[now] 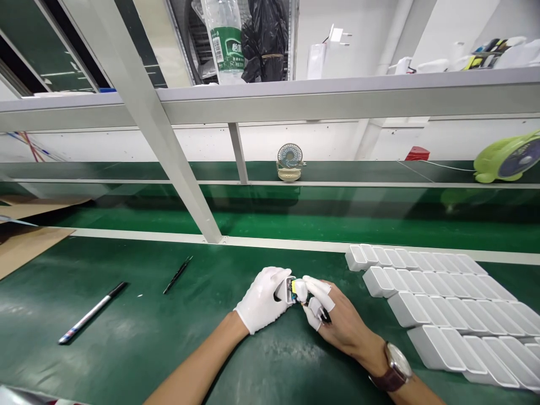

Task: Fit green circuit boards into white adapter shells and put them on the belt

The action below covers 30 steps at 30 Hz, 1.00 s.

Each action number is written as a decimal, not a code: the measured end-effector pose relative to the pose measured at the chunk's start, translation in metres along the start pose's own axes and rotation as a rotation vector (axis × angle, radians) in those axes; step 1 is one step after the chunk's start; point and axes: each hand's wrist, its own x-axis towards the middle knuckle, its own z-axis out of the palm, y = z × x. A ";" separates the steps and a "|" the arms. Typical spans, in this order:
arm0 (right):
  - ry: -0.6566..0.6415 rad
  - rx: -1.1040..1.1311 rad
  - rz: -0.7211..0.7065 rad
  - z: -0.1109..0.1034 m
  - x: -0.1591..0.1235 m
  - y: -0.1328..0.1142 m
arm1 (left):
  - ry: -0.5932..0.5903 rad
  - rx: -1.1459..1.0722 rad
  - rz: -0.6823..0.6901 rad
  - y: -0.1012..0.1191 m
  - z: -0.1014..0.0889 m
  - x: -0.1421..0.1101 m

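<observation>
My left hand (265,298), in a white glove, is closed around a small white plastic housing (289,289) with a yellow part and bits of circuitry showing at its open side. My right hand (333,309), with white finger covers and a watch at the wrist, meets it from the right. Its fingertips are pinched at a small white piece (300,289) against the housing. A second white piece with a black end (319,310) sits under the curled fingers; its kind is unclear. Both hands are just above the green tabletop (270,365).
Several rows of white plastic cases (439,306) lie at the right. A marker pen (93,313) and black tweezers (178,274) lie at the left, near cardboard (31,247). A slanted metal post (169,146) and a shelf edge (316,101) stand ahead, with a small fan (289,162) behind.
</observation>
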 end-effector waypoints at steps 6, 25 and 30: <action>-0.010 -0.028 -0.016 0.003 -0.003 0.002 | -0.004 -0.004 0.033 0.002 -0.002 0.002; 0.004 -0.112 -0.029 0.005 -0.002 -0.001 | -0.017 -0.059 0.004 0.004 -0.001 0.004; 0.006 -0.151 -0.047 0.005 -0.002 -0.001 | -0.012 -0.092 -0.003 0.002 0.001 0.002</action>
